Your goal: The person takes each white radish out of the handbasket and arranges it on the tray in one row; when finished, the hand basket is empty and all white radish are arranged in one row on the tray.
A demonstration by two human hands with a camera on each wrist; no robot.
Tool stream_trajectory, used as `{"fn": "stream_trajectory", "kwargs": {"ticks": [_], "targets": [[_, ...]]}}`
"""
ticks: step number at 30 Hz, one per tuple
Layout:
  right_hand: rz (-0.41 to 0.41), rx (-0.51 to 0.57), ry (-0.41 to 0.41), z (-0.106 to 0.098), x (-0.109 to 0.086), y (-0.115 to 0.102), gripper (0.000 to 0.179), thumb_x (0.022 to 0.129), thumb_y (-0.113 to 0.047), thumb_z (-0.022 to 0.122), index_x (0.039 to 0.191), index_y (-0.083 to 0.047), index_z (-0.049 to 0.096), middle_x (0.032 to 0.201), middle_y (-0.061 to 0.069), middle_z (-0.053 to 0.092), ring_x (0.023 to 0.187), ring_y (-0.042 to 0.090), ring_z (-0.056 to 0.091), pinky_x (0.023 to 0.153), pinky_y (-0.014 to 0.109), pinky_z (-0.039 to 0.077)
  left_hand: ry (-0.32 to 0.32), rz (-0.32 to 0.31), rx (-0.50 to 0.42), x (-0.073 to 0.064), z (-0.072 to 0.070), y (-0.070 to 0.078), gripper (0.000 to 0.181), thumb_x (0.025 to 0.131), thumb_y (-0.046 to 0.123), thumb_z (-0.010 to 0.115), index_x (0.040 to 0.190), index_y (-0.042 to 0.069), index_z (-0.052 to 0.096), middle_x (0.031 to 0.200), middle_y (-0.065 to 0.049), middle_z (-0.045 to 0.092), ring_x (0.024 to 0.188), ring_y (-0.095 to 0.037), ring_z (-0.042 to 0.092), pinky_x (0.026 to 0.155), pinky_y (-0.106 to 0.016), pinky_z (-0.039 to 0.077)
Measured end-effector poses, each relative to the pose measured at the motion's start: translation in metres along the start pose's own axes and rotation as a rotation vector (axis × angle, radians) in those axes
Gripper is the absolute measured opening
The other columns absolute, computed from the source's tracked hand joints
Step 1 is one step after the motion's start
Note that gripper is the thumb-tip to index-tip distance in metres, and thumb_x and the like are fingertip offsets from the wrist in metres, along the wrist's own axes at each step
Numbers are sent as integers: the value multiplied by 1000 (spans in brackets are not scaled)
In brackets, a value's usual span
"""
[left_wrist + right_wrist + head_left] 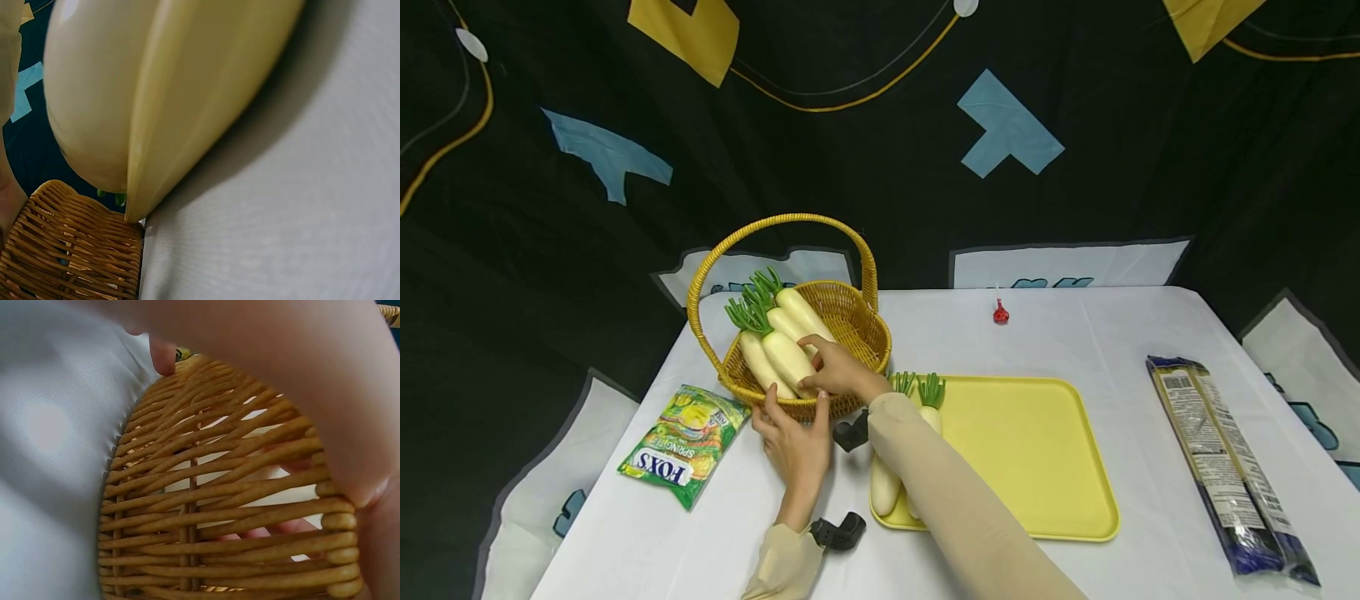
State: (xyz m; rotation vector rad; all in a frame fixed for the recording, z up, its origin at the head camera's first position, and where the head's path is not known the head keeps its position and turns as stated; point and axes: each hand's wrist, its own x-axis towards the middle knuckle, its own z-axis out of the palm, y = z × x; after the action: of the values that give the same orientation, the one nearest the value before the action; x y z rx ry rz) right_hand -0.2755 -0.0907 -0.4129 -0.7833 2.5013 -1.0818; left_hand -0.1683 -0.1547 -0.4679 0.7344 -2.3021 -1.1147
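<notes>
A wicker basket (853, 321) with a tall handle holds several white radishes (790, 354) with green stems. Over its front rim, my right hand (838, 367) reaches in and grips the lower end of a radish, thumb on the near side. Through the weave in the right wrist view, its fingers (253, 532) show inside the basket. My left hand (797, 442) rests against the basket's front wall, fingers spread and fingertips at the rim. Two more radishes (886, 487) lie on the left side of a yellow tray (1022, 450), partly covered by my right sleeve.
Left of the basket lies a green Fox's candy bag (685, 442). Toward the back is a small red wrapped lollipop (1001, 313). A long dark-blue and clear package (1228, 467) lies at the right. A black patterned curtain (880, 167) hangs behind the white-covered table (940, 325).
</notes>
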Motion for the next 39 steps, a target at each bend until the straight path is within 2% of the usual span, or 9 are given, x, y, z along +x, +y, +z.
{"fn": "stream_trajectory", "kwargs": {"ticks": [18, 30, 39], "targets": [[-23, 3, 52, 1, 0, 0, 64, 77, -22, 71, 133, -20, 41, 89, 4, 58, 74, 12, 51, 62, 20, 41, 5, 2, -13, -1, -1, 0, 79, 79, 59, 55, 139, 20, 21, 142, -28, 8, 120, -51, 32, 100, -57, 23], [17, 121, 121, 2, 1, 1, 65, 74, -21, 74, 132, -22, 44, 91, 5, 57, 74, 13, 50, 60, 21, 41, 12, 0, -14, 0, -2, 1, 81, 78, 63, 53, 138, 19, 22, 142, -28, 9, 120, -51, 33, 100, -56, 24], [48, 239, 155, 0, -2, 1, 63, 73, -18, 75, 129, -23, 48, 98, 11, 58, 76, 15, 53, 54, 21, 44, -7, -11, -11, 0, -2, 1, 83, 77, 67, 51, 139, 20, 21, 143, -28, 8, 120, -51, 33, 100, -57, 24]]}}
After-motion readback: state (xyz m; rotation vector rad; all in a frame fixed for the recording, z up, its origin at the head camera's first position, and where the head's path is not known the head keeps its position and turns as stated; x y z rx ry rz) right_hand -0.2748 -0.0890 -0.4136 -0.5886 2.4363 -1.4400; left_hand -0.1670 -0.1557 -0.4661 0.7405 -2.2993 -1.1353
